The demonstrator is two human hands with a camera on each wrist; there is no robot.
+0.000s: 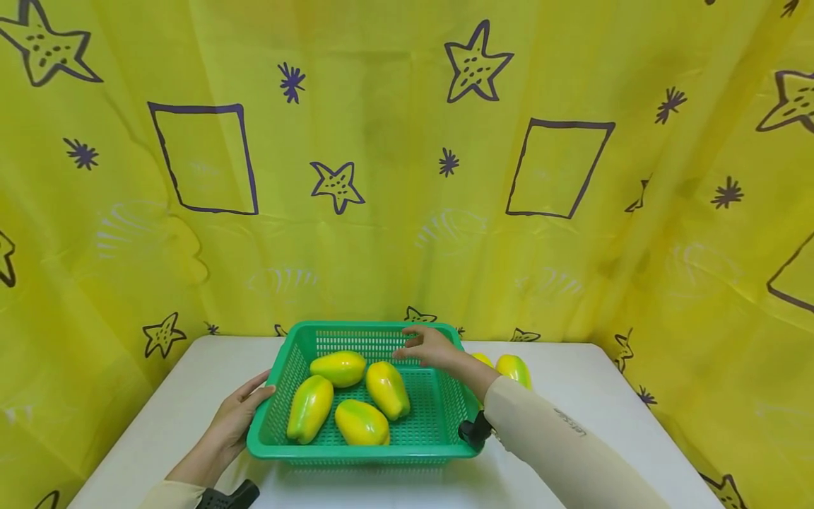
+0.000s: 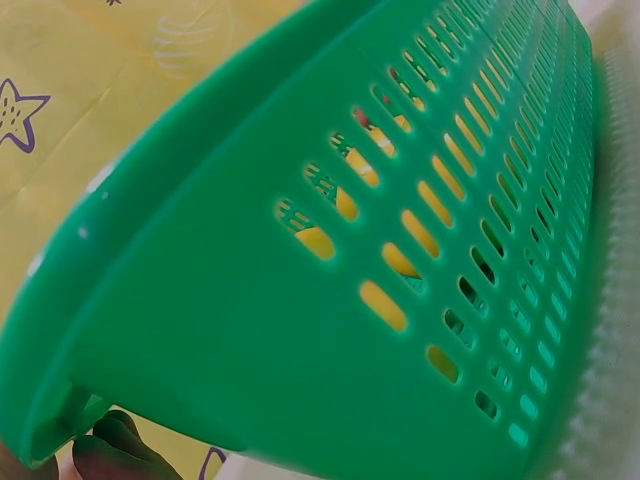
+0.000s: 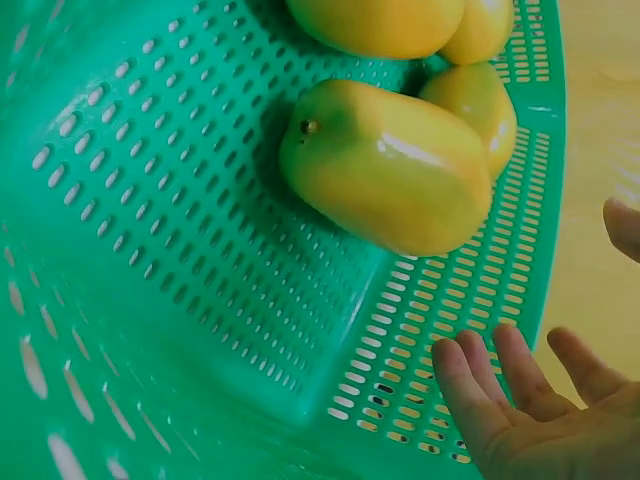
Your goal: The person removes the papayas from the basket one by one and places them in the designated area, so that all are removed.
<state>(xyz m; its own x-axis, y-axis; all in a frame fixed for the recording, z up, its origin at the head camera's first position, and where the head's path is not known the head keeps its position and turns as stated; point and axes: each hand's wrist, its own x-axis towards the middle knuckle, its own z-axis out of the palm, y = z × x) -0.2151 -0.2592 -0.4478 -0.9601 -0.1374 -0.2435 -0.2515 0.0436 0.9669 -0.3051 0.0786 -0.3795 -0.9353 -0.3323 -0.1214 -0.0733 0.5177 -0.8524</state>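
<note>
A green perforated plastic basket (image 1: 356, 451) stands on the table with several yellow-green papayas inside, mostly toward its left half. My left hand (image 1: 234, 416) grips the basket's left rim, thumb on top; in the left wrist view its fingers (image 2: 120, 450) curl below the rim. Over the back right part of the basket hovers my right hand (image 1: 431, 348), fingers spread and nothing held. The nearest papaya (image 1: 388, 390) lies just left of and below it, its stem end showing in the right wrist view.
Two more papayas (image 1: 514, 369) sit on the white table (image 1: 559, 424) right of the basket, partly hidden behind the right forearm. A yellow patterned curtain (image 1: 381, 247) surrounds the table at the back and sides.
</note>
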